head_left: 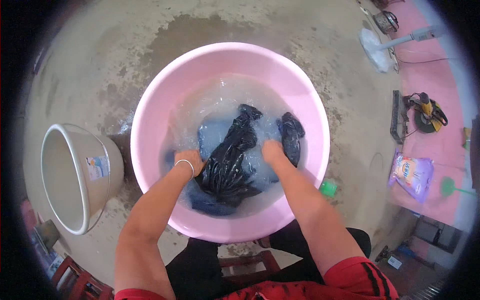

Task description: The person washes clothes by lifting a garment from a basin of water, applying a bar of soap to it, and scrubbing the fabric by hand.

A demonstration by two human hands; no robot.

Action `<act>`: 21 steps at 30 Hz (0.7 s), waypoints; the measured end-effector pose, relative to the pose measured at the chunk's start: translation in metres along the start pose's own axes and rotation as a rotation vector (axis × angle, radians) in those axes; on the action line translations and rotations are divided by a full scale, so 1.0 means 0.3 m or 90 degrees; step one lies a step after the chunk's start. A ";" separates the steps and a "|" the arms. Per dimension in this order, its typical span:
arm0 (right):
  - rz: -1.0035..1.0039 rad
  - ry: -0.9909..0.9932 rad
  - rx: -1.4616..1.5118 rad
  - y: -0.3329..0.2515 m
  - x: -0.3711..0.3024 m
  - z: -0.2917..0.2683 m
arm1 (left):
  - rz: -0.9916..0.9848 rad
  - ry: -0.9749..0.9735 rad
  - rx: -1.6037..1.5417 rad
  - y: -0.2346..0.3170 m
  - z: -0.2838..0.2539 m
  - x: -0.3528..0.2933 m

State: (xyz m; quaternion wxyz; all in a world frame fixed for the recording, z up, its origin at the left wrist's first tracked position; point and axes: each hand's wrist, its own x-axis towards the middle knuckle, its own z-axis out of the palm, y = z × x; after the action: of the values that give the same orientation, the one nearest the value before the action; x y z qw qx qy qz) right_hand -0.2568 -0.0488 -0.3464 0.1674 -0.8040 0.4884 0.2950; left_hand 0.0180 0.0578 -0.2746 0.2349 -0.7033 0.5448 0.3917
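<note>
Two bare forearms run up my feed from red sleeves, with dark trousers below them and a reddish wooden frame showing between the legs. Just beyond the knees sits a wide pink basin, partly filled with cloudy water.

I see the left hand, a pale bangle at its wrist, dipped at the left edge of a crumpled black cloth. Its fingers are under the surface, so I cannot tell whether they are spread or pinching fabric. The right hand goes in on the other side, between that cloth and a smaller dark bundle; its fingers are hidden from me too, and I cannot tell how they are set. The black cloth lies lengthwise in the middle of the basin, partly above the water, and blue fabric shows submerged beside it.

Outside the basin, I have a cream bucket with a wire handle to the left and a green cap just beside the rim on the right. Farther right, I make out a purple packet, a yellow power tool and, up near the edge, a white pole on a round base beside a metal pot.
</note>
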 end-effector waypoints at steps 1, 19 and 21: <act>-0.031 -0.002 -0.008 -0.020 -0.022 0.024 | 0.005 0.003 0.003 -0.013 0.033 -0.001; -0.062 0.074 0.084 -0.107 -0.227 -0.089 | 0.022 0.268 -0.182 0.050 -0.060 -0.210; -0.080 0.117 0.067 -0.125 -0.256 -0.232 | 0.036 0.271 -0.298 0.083 -0.006 -0.131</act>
State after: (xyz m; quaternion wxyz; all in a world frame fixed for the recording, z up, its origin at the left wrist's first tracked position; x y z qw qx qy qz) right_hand -0.2288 -0.0171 -0.2446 0.1820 -0.8468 0.4652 0.1830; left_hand -0.0092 0.0718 -0.2393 -0.0636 -0.7891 0.4960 0.3567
